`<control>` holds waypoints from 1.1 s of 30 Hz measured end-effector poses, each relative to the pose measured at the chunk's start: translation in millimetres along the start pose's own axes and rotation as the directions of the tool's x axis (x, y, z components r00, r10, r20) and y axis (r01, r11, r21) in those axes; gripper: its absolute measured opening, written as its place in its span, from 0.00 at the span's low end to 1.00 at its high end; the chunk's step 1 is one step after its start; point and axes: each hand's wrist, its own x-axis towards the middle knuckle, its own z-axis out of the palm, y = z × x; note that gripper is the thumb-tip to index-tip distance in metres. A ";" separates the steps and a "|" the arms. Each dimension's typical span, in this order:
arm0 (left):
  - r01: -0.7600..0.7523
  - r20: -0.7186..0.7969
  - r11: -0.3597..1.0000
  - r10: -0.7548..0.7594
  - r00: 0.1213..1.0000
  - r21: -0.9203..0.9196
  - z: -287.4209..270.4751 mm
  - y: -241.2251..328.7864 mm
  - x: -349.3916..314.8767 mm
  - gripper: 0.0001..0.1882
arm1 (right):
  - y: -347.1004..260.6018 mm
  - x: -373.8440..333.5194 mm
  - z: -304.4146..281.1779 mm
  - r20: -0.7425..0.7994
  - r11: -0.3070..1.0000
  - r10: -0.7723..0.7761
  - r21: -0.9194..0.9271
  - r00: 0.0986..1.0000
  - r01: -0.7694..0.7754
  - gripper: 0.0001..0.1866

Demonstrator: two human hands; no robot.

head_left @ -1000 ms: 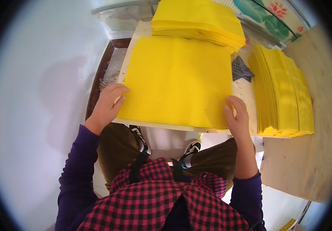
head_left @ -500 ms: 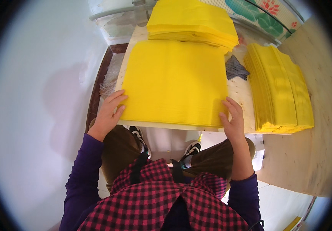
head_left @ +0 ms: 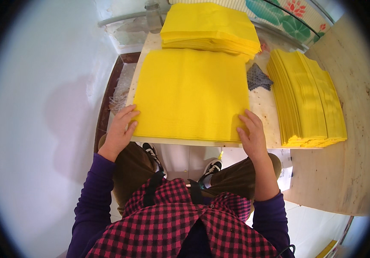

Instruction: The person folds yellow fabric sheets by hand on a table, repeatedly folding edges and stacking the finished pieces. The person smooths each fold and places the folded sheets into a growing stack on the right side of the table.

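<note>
Two hands rest on the near corners of a broad yellow sheet (head_left: 192, 94): the left hand (head_left: 120, 131) lies with fingers spread and flat at the sheet's near-left corner, gripping nothing, and the right hand (head_left: 251, 134) lies the same way, palm down and fingers loosely apart, on the near-right corner. A second ago both hands sat lower along the near edge and the left one looked curled at the corner; now both have flattened onto the sheet, and the sheet appears squared to the near edge of the pale counter (head_left: 264, 105). I judge that the sheet is being pressed flat and aligned rather than lifted. It lies in the middle of the counter, directly in front of the person. Behind it, touching or just overlapping its far edge, sits a thick stack of yellow sheets (head_left: 208, 26). To the right, apart from the flat sheet, a second, fanned pile of yellow sheets (head_left: 307, 101) runs along the counter, and a small grey patterned scrap (head_left: 258, 77) lies between the two. A plywood board (head_left: 352, 129) stands further right, and a grey pipe (head_left: 127, 17) crosses beyond the far stack.
</note>
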 end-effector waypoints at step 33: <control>0.034 -0.102 0.999 -0.038 0.994 -0.039 9.0 4.7 -8.7 0.14 | 2.7 -7.5 7.5 -0.044 1.000 0.005 0.031 0.999 -0.003 0.19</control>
